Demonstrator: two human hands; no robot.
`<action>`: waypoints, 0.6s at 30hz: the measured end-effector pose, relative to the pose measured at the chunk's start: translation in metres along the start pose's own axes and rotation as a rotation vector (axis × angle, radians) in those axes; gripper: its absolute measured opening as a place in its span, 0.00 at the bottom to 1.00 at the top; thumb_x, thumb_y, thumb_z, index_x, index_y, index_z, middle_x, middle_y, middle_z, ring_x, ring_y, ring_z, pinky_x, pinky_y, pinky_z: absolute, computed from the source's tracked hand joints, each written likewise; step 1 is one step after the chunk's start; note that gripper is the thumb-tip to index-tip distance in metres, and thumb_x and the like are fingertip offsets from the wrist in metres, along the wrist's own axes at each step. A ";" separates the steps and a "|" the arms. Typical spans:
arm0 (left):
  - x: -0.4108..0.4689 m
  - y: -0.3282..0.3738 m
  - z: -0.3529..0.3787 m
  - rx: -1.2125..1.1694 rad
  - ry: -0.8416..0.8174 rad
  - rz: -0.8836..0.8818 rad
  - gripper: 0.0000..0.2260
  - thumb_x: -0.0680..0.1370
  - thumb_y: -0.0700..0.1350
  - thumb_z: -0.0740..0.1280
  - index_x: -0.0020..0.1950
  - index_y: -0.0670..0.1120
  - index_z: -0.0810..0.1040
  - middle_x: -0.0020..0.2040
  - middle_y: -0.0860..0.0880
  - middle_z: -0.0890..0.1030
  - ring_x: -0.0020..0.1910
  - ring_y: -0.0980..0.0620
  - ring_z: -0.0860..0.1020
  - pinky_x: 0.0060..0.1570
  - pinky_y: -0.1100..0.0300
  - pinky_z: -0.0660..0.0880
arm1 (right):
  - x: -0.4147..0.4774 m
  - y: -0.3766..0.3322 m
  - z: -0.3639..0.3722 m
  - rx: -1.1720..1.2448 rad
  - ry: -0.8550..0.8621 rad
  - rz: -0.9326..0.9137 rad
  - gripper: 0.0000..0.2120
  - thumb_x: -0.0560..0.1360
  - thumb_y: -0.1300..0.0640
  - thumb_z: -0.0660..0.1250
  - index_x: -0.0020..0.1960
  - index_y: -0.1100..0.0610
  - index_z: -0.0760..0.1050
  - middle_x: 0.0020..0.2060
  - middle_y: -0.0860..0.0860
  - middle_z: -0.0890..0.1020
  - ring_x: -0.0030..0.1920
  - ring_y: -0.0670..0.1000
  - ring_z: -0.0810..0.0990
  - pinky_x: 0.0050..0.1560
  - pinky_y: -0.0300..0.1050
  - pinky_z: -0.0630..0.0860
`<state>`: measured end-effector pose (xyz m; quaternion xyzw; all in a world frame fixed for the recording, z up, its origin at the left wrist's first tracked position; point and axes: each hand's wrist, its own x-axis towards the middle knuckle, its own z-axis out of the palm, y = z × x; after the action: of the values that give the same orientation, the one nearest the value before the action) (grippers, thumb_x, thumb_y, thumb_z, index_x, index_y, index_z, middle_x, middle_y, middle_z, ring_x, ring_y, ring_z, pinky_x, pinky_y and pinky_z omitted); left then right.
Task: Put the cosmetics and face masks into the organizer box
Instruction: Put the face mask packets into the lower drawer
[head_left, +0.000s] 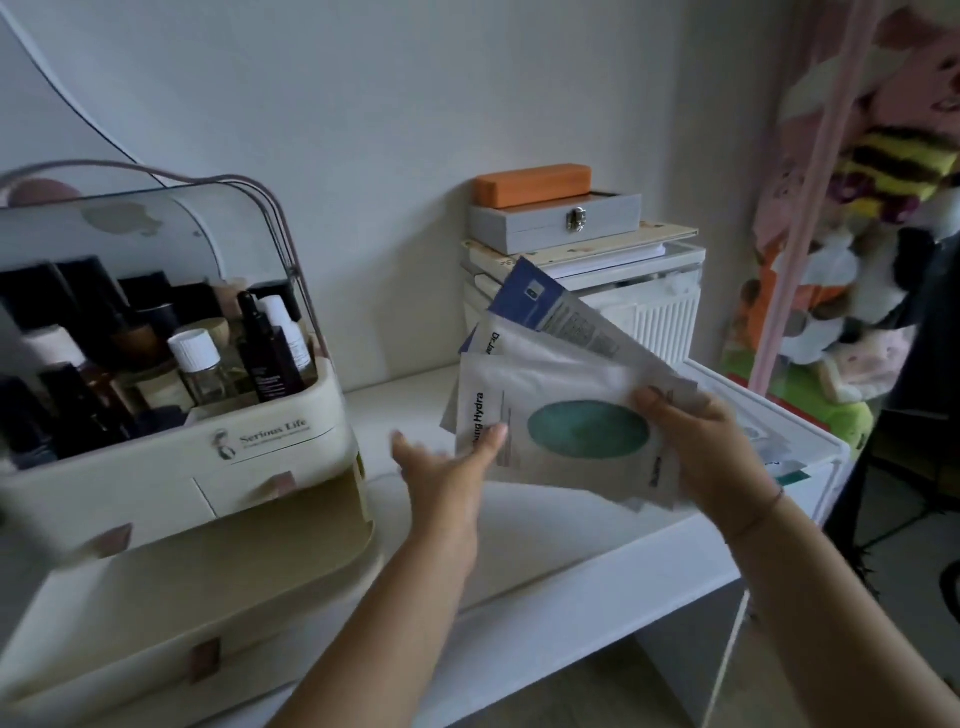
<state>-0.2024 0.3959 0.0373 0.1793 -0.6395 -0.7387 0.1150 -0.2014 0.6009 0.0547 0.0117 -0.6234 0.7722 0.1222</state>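
On the white desk (561, 566) against the pale wall, my right hand (711, 447) pinches the fanned white foil face-mask packets (561, 395); my left hand (441, 467) is spread, thumb touching them. I'd square them, then slide them into the cream plastic organizer box's (171, 467) open drawer (291, 525).

The room is dim, lit by soft, even daylight with no hard glare. The wall (363, 104) reads a dull grey-white, darkening toward the right. Faint shadows lie on the desk (597, 545) beneath the left hand (447, 467) and the face masks (561, 415). Motion blur smears the organizer box (171, 467) at the desk's left edge, and the left hand's fingers. Wide-angle distortion bends lines near the frame edges. The plush toys (883, 208) look soft and grainy.
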 end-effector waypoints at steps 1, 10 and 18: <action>0.007 0.006 -0.004 0.140 0.014 0.116 0.54 0.63 0.48 0.79 0.77 0.53 0.45 0.77 0.47 0.56 0.73 0.47 0.61 0.67 0.53 0.62 | 0.007 -0.005 -0.006 -0.043 -0.030 -0.033 0.04 0.74 0.57 0.67 0.43 0.54 0.80 0.33 0.50 0.84 0.35 0.52 0.81 0.39 0.48 0.80; 0.035 0.013 -0.016 0.418 -0.342 0.464 0.32 0.62 0.56 0.78 0.62 0.58 0.69 0.54 0.61 0.79 0.54 0.59 0.77 0.47 0.65 0.76 | 0.016 0.012 -0.013 -0.181 -0.260 -0.034 0.08 0.69 0.51 0.68 0.43 0.53 0.84 0.37 0.48 0.86 0.39 0.47 0.83 0.43 0.42 0.82; 0.030 -0.018 -0.015 0.248 -0.322 0.330 0.23 0.62 0.51 0.79 0.52 0.57 0.72 0.47 0.57 0.84 0.46 0.59 0.82 0.42 0.66 0.76 | 0.001 0.042 -0.009 -0.325 -0.148 -0.113 0.09 0.70 0.64 0.72 0.44 0.51 0.78 0.33 0.39 0.84 0.36 0.36 0.80 0.36 0.29 0.75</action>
<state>-0.2222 0.3733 0.0143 -0.0345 -0.7557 -0.6451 0.1077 -0.2097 0.6018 0.0130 0.0835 -0.7456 0.6502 0.1193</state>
